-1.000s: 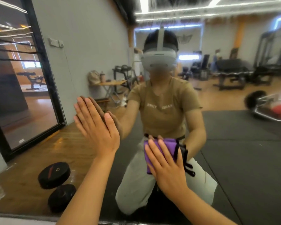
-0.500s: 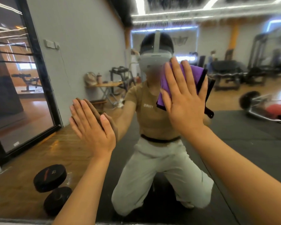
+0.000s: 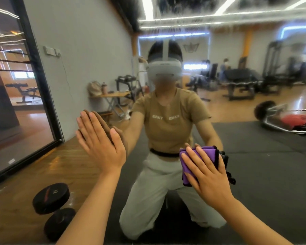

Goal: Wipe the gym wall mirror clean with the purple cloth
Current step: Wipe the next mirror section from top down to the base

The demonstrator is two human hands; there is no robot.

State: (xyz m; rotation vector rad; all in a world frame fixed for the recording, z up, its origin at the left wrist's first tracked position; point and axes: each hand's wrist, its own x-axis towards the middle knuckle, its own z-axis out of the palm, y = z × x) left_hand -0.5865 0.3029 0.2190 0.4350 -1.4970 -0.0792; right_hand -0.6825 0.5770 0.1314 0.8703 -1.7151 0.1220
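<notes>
You can make out mirrored white lettering across the chest of the tan T-shirt (image 3: pixel 168 124) reflected in the mirror (image 3: pixel 254 156); its letters are too blurred to read surely, as is the dumbbell's (image 3: pixel 50 198) small pale mark

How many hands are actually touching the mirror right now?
2. The left hand rests flat on the mirror, left of centre. The right hand presses the purple cloth against it, lower right. The other hands visible are reflections.
</notes>
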